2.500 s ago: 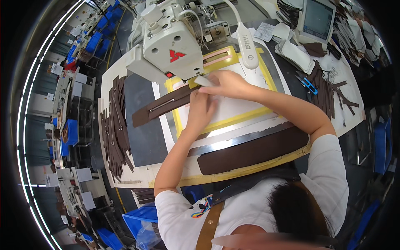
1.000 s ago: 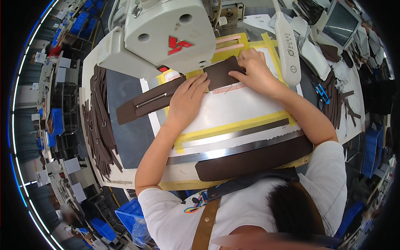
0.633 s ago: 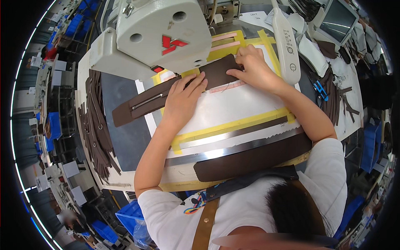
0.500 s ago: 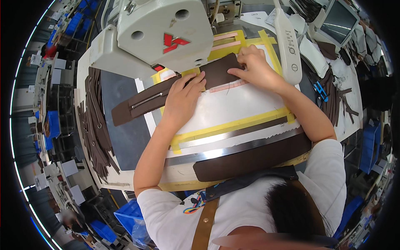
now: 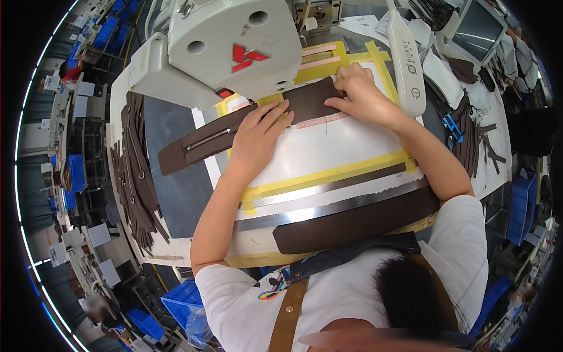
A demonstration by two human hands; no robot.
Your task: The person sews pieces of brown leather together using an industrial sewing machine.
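A long dark brown strip [image 5: 311, 101] of leather-like material lies slantwise under the head of a grey sewing machine [image 5: 234, 53]. A zipper [image 5: 210, 139] with a metal pull is set into its left part. My left hand [image 5: 257, 141] rests flat on the strip's middle, fingers stretched out and slightly apart, close to the machine head. At the strip's right end, my right hand [image 5: 365, 97] pinches the edge between thumb and curled fingers. Beneath the strip is a white sheet [image 5: 328, 146] bordered with yellow tape [image 5: 328, 176]. The machine's needle area is hidden behind its head.
Another dark brown panel [image 5: 358, 220] lies along the near table edge, below a metal strip [image 5: 328, 208]. Brown straps with rings [image 5: 138, 176] hang at the left. A white wand-shaped device [image 5: 409, 70] stands right of my right hand. Blue snips [image 5: 453, 128] lie among brown strips.
The whole view has shifted very slightly. Both hands keep nearly the same places on the brown strip, and the strip shows no clear movement.
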